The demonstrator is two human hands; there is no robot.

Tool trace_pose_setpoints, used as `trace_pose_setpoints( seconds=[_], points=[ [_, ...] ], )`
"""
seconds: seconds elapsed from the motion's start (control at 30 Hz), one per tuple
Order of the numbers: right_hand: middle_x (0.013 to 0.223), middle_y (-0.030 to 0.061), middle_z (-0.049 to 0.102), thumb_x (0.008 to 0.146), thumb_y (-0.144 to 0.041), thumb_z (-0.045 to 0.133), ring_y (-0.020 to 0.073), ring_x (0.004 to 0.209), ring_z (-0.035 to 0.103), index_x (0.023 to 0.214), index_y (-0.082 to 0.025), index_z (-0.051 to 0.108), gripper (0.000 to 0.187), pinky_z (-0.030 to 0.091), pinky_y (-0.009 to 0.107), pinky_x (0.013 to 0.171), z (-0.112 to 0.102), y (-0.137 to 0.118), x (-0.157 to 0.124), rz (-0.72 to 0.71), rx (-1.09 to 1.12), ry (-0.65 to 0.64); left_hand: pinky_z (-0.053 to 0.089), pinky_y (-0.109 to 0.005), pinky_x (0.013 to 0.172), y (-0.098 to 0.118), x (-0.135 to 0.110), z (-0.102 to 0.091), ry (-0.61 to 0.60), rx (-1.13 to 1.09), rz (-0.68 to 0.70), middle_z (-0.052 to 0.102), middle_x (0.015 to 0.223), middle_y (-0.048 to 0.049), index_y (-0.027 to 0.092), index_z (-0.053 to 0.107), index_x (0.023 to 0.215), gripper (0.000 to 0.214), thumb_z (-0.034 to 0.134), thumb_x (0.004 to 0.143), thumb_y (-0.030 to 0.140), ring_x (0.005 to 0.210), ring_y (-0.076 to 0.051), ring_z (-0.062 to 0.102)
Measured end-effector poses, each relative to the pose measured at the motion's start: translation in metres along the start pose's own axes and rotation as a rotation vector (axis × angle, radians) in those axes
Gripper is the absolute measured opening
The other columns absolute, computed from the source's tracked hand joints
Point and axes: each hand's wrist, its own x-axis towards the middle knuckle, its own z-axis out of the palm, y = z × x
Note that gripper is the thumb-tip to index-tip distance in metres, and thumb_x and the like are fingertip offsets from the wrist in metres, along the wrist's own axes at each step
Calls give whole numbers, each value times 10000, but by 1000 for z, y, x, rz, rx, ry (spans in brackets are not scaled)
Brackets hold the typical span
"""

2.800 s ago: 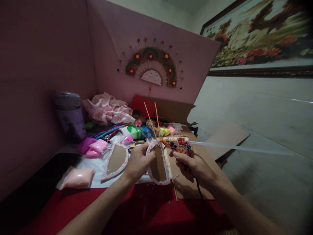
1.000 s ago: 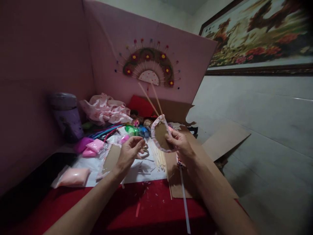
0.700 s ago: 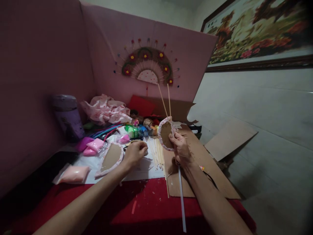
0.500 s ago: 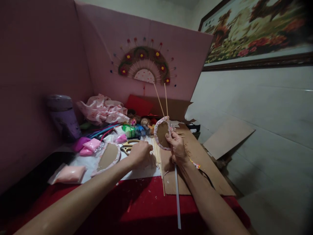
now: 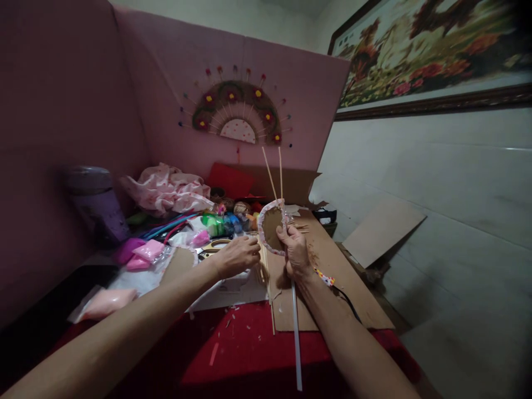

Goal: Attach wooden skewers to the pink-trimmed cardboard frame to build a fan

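Observation:
My right hand (image 5: 296, 250) is closed round a half-round cardboard piece (image 5: 272, 228) with a patterned fabric rim, thumb pressed on its face. Two thin wooden sticks (image 5: 281, 174) rise from its upper edge, slightly splayed. Below this hand a long whitish rod (image 5: 296, 338), like a glue stick, slants toward the table's front; what holds its upper end is hidden. My left hand (image 5: 239, 256) is just left of the cardboard piece, fingers curled together above a bundle of wooden sticks (image 5: 266, 277). Whatever is between its fingertips cannot be made out.
Yellow-handled scissors (image 5: 214, 247) and another fabric-edged cardboard piece (image 5: 178, 265) lie left, with bags of pink clay (image 5: 148, 250). A purple bottle (image 5: 95, 202) stands behind. A cardboard sheet (image 5: 332, 288) and black cord (image 5: 351, 305) lie right. A decorated fan (image 5: 236, 111) hangs on the panel.
My left hand has turned a little, its fingers now nearer the cardboard piece. The right hand keeps its hold. The whole view has shifted slightly.

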Motion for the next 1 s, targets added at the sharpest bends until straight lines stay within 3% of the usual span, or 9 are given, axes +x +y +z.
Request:
trace_pose_setpoints(
  seconds=[0.13, 0.23, 0.33, 0.4, 0.5, 0.67, 0.87, 1.0],
  points=[
    [856, -3, 691, 651, -343, 704, 168, 742, 645, 872, -184, 614, 287, 527, 294, 645, -3, 1, 4, -25, 18, 100, 399, -287, 630, -4, -10, -11, 65, -32, -53, 612, 756, -62, 156, 608, 737, 179, 459, 798, 77, 726, -168, 500],
    [822, -8, 690, 631, -344, 715, 169, 720, 644, 856, -189, 616, 291, 525, 297, 636, -4, 2, 6, -31, 12, 146, 401, -277, 603, -2, -15, -15, 145, -153, -190, 616, 723, -56, 159, 586, 695, 158, 474, 761, 68, 705, -167, 519],
    [809, -7, 687, 632, -356, 714, 169, 707, 637, 851, -190, 618, 291, 519, 295, 637, -3, 2, 4, -59, -35, 137, 401, -245, 538, 2, -15, -20, 409, -426, -552, 597, 652, -28, 168, 537, 720, 123, 450, 785, 109, 590, -131, 537],
    [789, -2, 681, 643, -369, 708, 169, 693, 630, 849, -185, 617, 291, 512, 289, 627, 0, 2, 1, -57, -85, 91, 386, -210, 453, 3, -15, -27, 611, -766, -817, 588, 620, 6, 183, 481, 727, 134, 409, 840, 196, 460, -90, 511],
    [751, -8, 663, 676, -392, 686, 157, 651, 612, 824, -188, 598, 267, 500, 277, 610, 4, 3, -7, 12, -160, -15, 345, -189, 343, 2, -17, -37, 795, -1252, -1024, 580, 564, 28, 187, 455, 741, 158, 501, 806, 323, 365, -91, 495],
    [694, -16, 611, 708, -395, 668, 136, 630, 567, 778, -181, 576, 243, 465, 245, 602, 7, 7, -15, 27, -268, -162, 439, -168, 421, -3, -35, -39, 896, -1682, -1113, 604, 567, -8, 103, 565, 706, 228, 724, 631, 249, 436, -76, 545],
    [703, -13, 595, 712, -389, 665, 125, 626, 530, 746, -175, 571, 236, 424, 224, 581, 12, 8, -21, 79, -337, -231, 426, -136, 384, 1, -57, -24, 994, -1870, -1192, 643, 630, -53, 109, 584, 723, 194, 668, 721, 283, 473, -84, 579],
    [708, -6, 600, 707, -390, 672, 122, 622, 522, 762, -169, 595, 240, 413, 219, 569, 16, 9, -27, 139, -346, -268, 493, -128, 503, 1, -61, -23, 1040, -1923, -1162, 650, 680, -50, 94, 605, 751, 65, 656, 713, 109, 545, -73, 608]
  ],
)
